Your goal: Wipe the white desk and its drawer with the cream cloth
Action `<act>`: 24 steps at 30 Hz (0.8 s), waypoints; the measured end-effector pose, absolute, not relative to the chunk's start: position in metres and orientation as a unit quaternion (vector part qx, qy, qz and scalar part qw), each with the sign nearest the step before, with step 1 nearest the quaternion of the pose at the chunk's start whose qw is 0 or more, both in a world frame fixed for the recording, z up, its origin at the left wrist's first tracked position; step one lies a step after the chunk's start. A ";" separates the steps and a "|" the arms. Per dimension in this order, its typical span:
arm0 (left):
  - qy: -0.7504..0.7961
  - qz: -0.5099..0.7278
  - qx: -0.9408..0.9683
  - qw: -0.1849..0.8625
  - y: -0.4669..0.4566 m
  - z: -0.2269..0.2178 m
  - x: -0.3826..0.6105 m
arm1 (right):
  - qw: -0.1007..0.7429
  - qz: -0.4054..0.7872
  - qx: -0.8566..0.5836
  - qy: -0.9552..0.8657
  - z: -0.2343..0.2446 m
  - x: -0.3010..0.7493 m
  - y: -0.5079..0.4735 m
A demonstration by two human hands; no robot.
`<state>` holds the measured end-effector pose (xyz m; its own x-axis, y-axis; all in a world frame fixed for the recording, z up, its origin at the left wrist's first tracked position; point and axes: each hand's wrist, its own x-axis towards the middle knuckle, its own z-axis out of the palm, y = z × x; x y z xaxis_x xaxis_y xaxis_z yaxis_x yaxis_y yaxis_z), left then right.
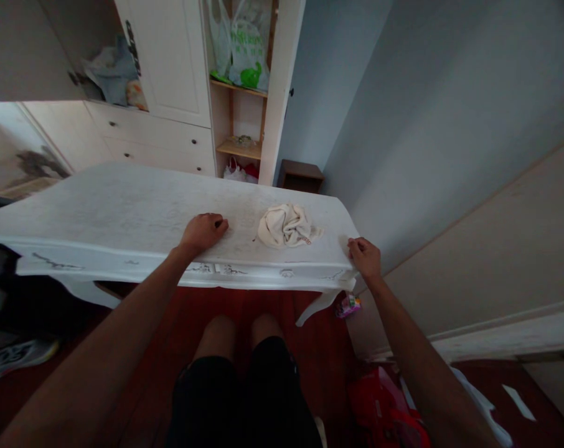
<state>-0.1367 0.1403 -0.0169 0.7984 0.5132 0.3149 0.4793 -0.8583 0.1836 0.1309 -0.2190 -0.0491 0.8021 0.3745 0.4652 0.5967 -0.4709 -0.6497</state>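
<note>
A crumpled cream cloth (286, 225) lies on the white desk (123, 199), between my two hands and nearer the desk's right end. To its left, my left hand (204, 231) rests on the desktop with its fingers curled in, apart from the cloth. My right hand (365, 256) is at the desk's right edge, its fingers bent together and touching the corner of the top. Nothing shows in either hand. Faint grey smudges mark the desktop around the cloth.
Behind the desk stands a white cabinet (179, 62) with open doors and a plastic bag (249, 53) on a shelf. A grey wall (417, 124) rises close on the right. A pink box (347, 306) and a red bag (380, 404) lie on the floor.
</note>
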 end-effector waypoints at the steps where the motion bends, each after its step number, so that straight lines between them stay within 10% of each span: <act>1: 0.264 0.181 0.946 0.051 0.141 -0.017 -0.137 | 0.411 -0.143 -0.853 -0.289 -0.051 0.131 -0.218; 24: 0.272 0.222 0.930 0.107 0.142 -0.018 -0.139 | 0.325 -0.228 -0.872 -0.287 -0.058 0.123 -0.215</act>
<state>-0.1394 0.1419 -0.0184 0.7535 0.5534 0.3549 0.4583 -0.8292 0.3200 0.1226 -0.2154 -0.0581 0.7316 0.3514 0.5841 0.6479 -0.6248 -0.4357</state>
